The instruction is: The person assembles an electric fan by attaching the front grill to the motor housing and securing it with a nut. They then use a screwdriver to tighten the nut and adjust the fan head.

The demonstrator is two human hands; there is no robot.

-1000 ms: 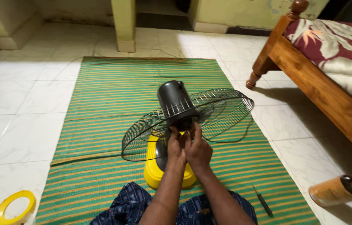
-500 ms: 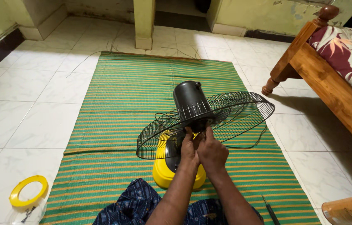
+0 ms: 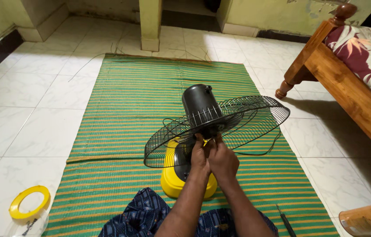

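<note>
- Left hand [image 3: 199, 157] and right hand [image 3: 223, 160] are pressing together at the fan's neck under the black motor housing [image 3: 199, 105], fingers curled and pinching something small there; what it is cannot be told.
- Nearest the person, a screwdriver [image 3: 285, 224] is lying on the green striped mat [image 3: 119, 109].
- Below the hands, the yellow fan base [image 3: 173, 183] is standing on the mat.
- Beyond them, the wire guard [image 3: 247, 118] is tilting around the motor.
- Far right, a wooden bed [image 3: 348, 92] is standing on the tiled floor [image 3: 27, 114].
</note>
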